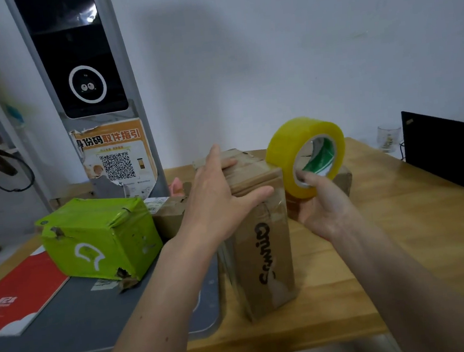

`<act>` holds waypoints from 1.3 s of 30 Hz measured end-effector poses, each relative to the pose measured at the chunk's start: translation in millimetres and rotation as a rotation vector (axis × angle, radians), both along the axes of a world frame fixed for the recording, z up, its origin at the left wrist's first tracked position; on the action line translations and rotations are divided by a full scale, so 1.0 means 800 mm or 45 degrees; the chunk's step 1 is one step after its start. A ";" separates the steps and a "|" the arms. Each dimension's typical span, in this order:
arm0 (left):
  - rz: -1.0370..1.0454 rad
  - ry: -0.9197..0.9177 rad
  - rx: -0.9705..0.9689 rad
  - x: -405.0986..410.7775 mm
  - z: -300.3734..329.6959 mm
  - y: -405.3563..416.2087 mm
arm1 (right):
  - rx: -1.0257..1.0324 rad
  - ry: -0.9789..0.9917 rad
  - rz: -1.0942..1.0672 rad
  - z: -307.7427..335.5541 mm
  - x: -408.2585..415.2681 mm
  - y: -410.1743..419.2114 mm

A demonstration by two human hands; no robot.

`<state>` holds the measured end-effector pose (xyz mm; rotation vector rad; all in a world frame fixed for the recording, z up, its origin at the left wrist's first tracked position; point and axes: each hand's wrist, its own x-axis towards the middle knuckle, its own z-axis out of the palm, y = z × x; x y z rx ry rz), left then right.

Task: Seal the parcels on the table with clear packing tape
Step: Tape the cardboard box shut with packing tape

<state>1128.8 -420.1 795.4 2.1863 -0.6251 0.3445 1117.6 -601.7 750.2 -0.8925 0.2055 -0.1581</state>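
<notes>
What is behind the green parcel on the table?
Behind the crumpled green cardboard parcel a smaller brown cardboard box with a white label pokes out; its lower left part is hidden by the parcel.

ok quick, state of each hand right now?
Left hand: open, pressing flat on the top of the brown cardboard parcel.
Right hand: holding the tape roll, thumb in its core.
</notes>
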 end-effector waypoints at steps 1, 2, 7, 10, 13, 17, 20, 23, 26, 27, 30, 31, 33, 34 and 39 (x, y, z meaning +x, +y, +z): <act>-0.012 0.020 -0.024 -0.003 0.000 0.001 | -0.023 0.016 0.037 -0.008 -0.002 0.004; -0.009 0.066 -0.053 -0.007 0.000 0.000 | -0.030 0.034 0.062 -0.014 -0.003 0.008; 0.094 0.483 -0.312 -0.004 -0.017 0.005 | -0.104 0.050 0.041 -0.008 -0.004 0.009; -0.020 0.644 -0.728 0.009 -0.034 0.014 | -0.207 0.025 0.022 0.009 -0.004 0.015; -0.178 0.737 -1.234 0.016 -0.049 0.020 | -0.294 -0.082 -0.065 0.037 -0.003 0.021; -0.144 0.928 -1.466 0.013 -0.078 0.034 | -0.732 -0.058 -0.201 0.042 0.000 0.037; 0.200 0.933 -1.199 0.007 -0.098 0.040 | -0.914 -0.006 -0.164 0.019 -0.003 0.071; 0.411 0.740 -0.814 0.007 -0.117 0.056 | -1.008 -0.012 -0.141 -0.001 -0.001 0.105; 0.352 0.676 -0.715 0.003 -0.139 0.077 | -1.046 0.015 -0.101 -0.017 0.009 0.129; 0.274 0.705 -0.748 0.002 -0.147 0.085 | -1.055 0.027 -0.082 -0.022 0.008 0.136; -0.038 0.716 -0.775 0.001 -0.171 0.108 | -1.058 0.055 -0.078 -0.038 0.008 0.149; -0.149 0.714 -0.749 0.001 -0.174 0.111 | -1.051 0.058 -0.089 -0.040 0.006 0.150; -0.256 0.735 -0.664 0.005 -0.175 0.112 | -1.066 0.063 -0.112 -0.043 0.008 0.147; -0.234 0.737 -0.625 0.007 -0.173 0.109 | -1.087 0.067 -0.110 -0.044 0.008 0.146; -0.095 0.581 -0.548 0.013 -0.175 0.091 | -1.203 0.098 -0.033 -0.043 0.007 0.141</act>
